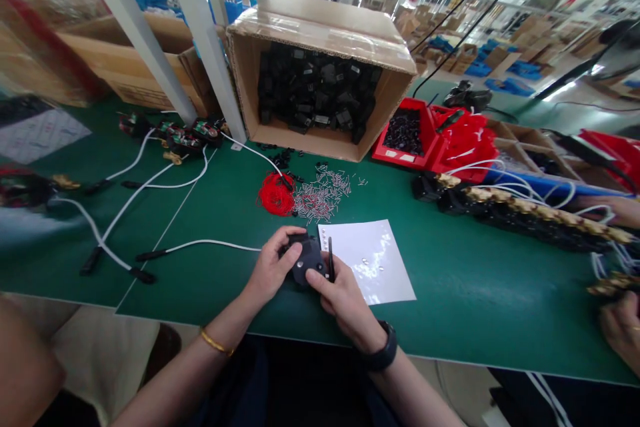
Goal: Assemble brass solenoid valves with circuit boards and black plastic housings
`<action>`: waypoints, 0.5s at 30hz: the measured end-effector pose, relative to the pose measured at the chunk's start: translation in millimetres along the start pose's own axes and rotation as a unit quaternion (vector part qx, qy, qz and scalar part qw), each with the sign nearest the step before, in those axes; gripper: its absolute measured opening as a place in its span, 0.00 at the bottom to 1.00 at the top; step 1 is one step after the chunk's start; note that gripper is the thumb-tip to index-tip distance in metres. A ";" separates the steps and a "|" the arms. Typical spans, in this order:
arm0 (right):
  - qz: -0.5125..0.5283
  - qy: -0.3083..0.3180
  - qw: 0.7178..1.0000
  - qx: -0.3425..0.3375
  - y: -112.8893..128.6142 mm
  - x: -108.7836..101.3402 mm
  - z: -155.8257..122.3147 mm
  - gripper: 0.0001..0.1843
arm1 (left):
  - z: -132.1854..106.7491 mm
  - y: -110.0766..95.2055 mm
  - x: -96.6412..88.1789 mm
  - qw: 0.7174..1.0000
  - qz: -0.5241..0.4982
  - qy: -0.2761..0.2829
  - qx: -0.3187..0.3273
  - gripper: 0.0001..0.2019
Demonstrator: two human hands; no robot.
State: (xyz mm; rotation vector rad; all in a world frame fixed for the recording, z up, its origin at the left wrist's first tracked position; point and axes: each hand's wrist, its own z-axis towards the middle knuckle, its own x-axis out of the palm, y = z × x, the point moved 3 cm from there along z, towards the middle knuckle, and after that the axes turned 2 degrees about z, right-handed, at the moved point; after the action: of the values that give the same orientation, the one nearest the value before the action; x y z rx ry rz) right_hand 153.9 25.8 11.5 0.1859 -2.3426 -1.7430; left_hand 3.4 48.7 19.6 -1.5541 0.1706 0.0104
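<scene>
Both my hands hold a small black plastic housing [306, 259] just above the green table [450, 293] near its front edge. My left hand [271, 267] wraps its fingers around the housing's left side. My right hand [340, 293] grips the right side and also pinches a thin black tool [331, 259] upright against it. A white cable [210, 244] runs left from the housing. A white sheet of paper [373, 260] with a few tiny metal bits lies right beside my hands.
A pile of small metal pins [320, 197] and a red wire bundle [276, 195] lie beyond my hands. An open cardboard box [320, 73] of black parts lies on its side behind them. Red bins [405, 133] sit right. Another person's hand [620, 327] is at far right.
</scene>
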 end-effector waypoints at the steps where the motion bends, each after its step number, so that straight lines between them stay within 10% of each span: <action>1: -0.043 0.009 0.999 -0.030 5.9 -3.9 1.4 0.22 | -5.0 -2.5 -1.7 1.000 0.006 0.007 0.014 0.24; 4: -0.282 0.026 0.937 -0.203 25.8 -17.3 8.1 0.21 | -20.9 -6.8 -7.1 0.995 0.049 -0.023 0.084 0.44; 10: -0.656 0.096 0.606 -0.440 19.9 -26.1 9.4 0.17 | -37.6 16.4 -17.0 0.980 0.058 -0.178 -0.068 0.15; 15: -0.669 0.130 0.607 -0.408 8.2 -37.3 -16.4 0.22 | -33.3 -24.2 -52.7 0.929 0.155 -0.327 0.081 0.11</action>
State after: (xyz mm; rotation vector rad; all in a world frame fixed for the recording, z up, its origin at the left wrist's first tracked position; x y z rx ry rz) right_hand 194.3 21.4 20.2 2.1868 -0.6715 -2.7103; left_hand -49.4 20.5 49.5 -1.2708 -0.1127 0.7388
